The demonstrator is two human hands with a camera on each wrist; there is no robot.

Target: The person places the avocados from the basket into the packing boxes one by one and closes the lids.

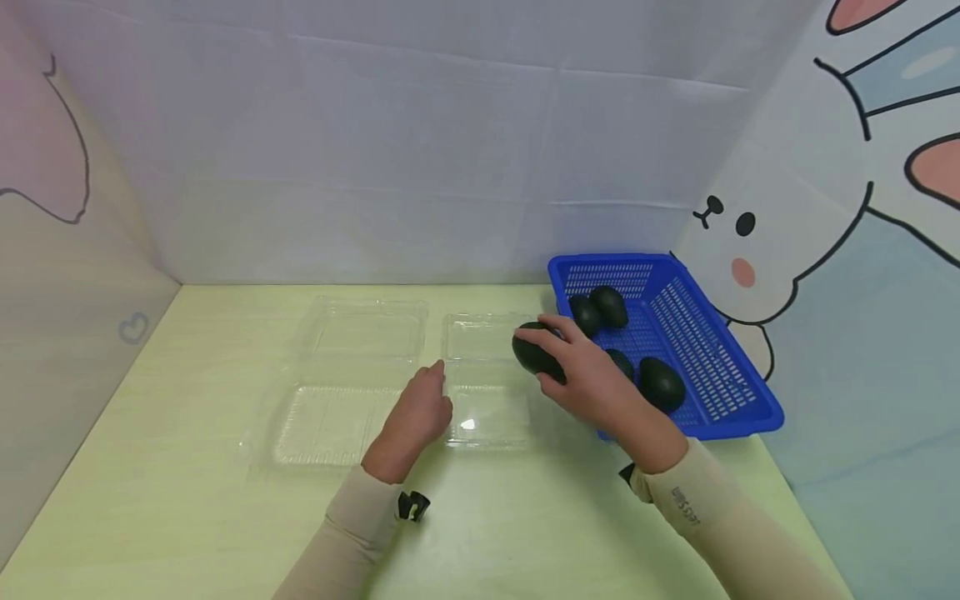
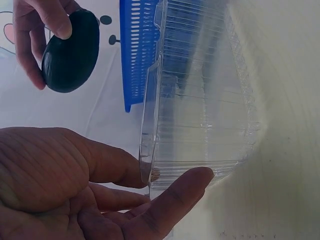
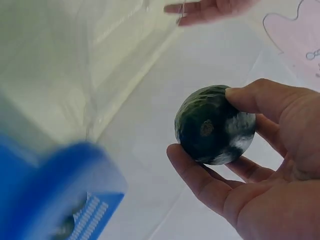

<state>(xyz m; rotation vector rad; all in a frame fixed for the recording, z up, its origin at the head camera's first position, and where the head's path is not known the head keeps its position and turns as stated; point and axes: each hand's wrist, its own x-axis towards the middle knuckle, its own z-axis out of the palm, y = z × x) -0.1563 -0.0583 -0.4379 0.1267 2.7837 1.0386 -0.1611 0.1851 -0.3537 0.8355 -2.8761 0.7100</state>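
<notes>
My right hand (image 1: 596, 379) holds a dark green avocado (image 1: 534, 350) in the air, left of the blue basket (image 1: 738, 417). In the right wrist view, thumb and fingertips grip the avocado (image 3: 210, 130) around its sides, with its stem scar showing. My left hand (image 1: 420, 410) is at the left edge of a small clear plastic clamshell box (image 1: 491, 417), which lies with its lid folded back. The left wrist view shows thumb and fingers pinching the wall of this box (image 2: 205, 125) at a corner. Several more avocados (image 1: 662, 385) lie in the basket, partly hidden by my right arm.
A larger clear clamshell box (image 1: 330, 425) lies to the left of my left hand, its lid (image 1: 367, 329) folded towards the back. All this stands on a pale yellow-green table (image 1: 480, 525). White cloth walls (image 1: 420, 167) rise behind it and at both sides.
</notes>
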